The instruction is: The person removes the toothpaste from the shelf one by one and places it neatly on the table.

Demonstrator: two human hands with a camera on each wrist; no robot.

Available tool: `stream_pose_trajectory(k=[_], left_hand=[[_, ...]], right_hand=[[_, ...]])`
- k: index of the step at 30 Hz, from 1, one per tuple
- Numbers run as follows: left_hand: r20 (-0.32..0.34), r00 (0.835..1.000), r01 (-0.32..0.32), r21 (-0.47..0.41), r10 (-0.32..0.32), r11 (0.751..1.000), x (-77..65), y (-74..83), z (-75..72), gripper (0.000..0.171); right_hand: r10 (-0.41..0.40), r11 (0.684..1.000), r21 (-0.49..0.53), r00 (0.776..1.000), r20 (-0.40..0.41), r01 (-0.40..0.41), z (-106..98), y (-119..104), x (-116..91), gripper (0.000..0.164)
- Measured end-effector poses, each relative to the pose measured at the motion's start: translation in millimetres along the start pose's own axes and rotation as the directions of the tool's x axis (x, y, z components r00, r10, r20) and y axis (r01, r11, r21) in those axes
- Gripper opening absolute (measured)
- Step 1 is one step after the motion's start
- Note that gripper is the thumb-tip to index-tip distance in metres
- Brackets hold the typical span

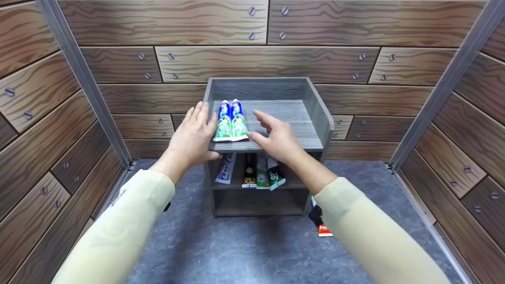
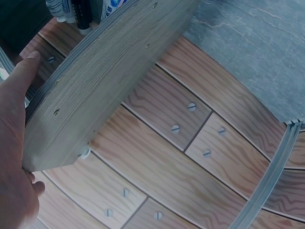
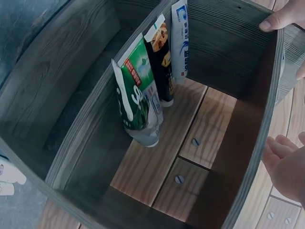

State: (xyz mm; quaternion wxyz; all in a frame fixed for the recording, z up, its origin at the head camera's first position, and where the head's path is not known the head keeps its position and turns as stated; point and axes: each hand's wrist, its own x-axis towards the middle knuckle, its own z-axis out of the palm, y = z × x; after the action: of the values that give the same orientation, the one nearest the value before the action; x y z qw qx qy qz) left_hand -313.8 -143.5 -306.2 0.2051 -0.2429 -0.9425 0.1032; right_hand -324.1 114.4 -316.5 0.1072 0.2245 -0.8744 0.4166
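- Head view: two blue-and-green tubes [image 1: 231, 124] lie side by side on the top shelf of a grey shelf unit [image 1: 321, 118], toward its left wall.
- The left hand [image 1: 192, 132] is nearest the left tube, fingers straight at that wall and thumb out by the front edge.
- The right hand [image 1: 277, 138] hangs relaxed just right of the tubes, pinching nothing; whether its thumb touches one cannot be told.
- Below are a purple-and-white tube [image 1: 226, 169], a black tube [image 1: 249, 169], a green-and-white tube [image 1: 262, 171] and a dark green tube [image 1: 275, 173].
- The right sleeve [image 1: 355, 217] partly hides a red-ended item [image 1: 324, 230] on the floor.
- Left wrist view: a side panel [image 2: 100, 86] fills the middle, the left thumb at one side and fingertips at the other; the panel blocks most of the lower tubes.
- Right wrist view: the front edge of the top shelf stands between the right hand and the lower tubes; white items [image 3: 10, 179] lie cut off at the left border.
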Motion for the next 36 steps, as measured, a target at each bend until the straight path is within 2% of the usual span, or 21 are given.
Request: stream_pose_trajectory(k=[5,13,21,30,36], left_hand=[[0.007,1.0,-0.002,0.003,0.002,1.0,0.8,-0.4,-0.7,0.119],[-0.003,1.0,0.002,0.0,-0.002,1.0,0.4,0.4,0.3,0.118],[-0.024,1.0,-0.001,0.004,0.001,1.0,0.4,-1.2,2.2,0.118],[-0.012,1.0,0.006,-0.001,-0.006,1.0,0.4,-0.2,2.2,0.117],[-0.01,1.0,0.003,0.017,-0.003,1.0,-0.4,-1.2,1.0,0.117]], right_hand=[[0.027,0.999,-0.018,0.999,0.02,-0.026,6,0,10,0.067],[0.021,0.996,-0.083,1.0,0.014,-0.02,8,4,23,0.069],[0.031,0.997,-0.07,0.999,0.014,-0.029,14,7,32,0.072],[0.049,0.997,-0.062,0.998,0.025,-0.047,19,8,36,0.073],[0.055,0.994,-0.094,0.998,0.034,-0.052,24,10,36,0.073]])
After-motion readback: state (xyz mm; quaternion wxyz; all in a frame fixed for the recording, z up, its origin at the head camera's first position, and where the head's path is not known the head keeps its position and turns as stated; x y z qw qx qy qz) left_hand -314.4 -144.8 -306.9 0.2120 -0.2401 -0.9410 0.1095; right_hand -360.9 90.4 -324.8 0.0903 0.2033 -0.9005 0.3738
